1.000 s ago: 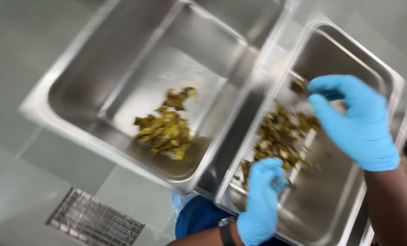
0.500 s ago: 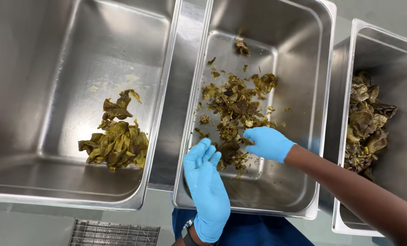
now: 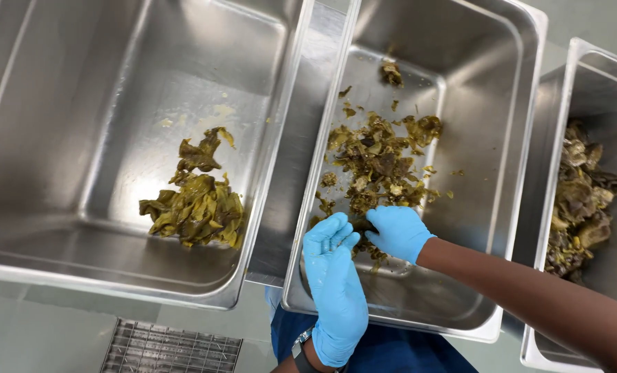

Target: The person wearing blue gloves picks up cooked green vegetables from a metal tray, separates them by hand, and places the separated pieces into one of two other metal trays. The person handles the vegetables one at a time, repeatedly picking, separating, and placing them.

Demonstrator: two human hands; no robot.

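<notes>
Both your hands have drawn closer together since half a second ago. Your right hand point(image 3: 397, 231) curls narrow onto the leaf scraps point(image 3: 377, 162) in the middle pan point(image 3: 523, 173); your left hand point(image 3: 333, 276) lies half open, fingertips touching them. Three steel pans: left pan point(image 3: 60, 138) holds one heap point(image 3: 196, 200), right pan point(image 3: 564, 103) another point(image 3: 585, 200). Bare room along the middle pan's right side.

**One head camera, looking straight down**

A single view, worn on the head, faces almost straight down from close above. The middle steel pan point(image 3: 516, 173) fills the centre beyond the fingers point(image 3: 336, 231); another pan point(image 3: 101, 138) lies to their left, a third point(image 3: 564, 138) cut off at right.
</notes>
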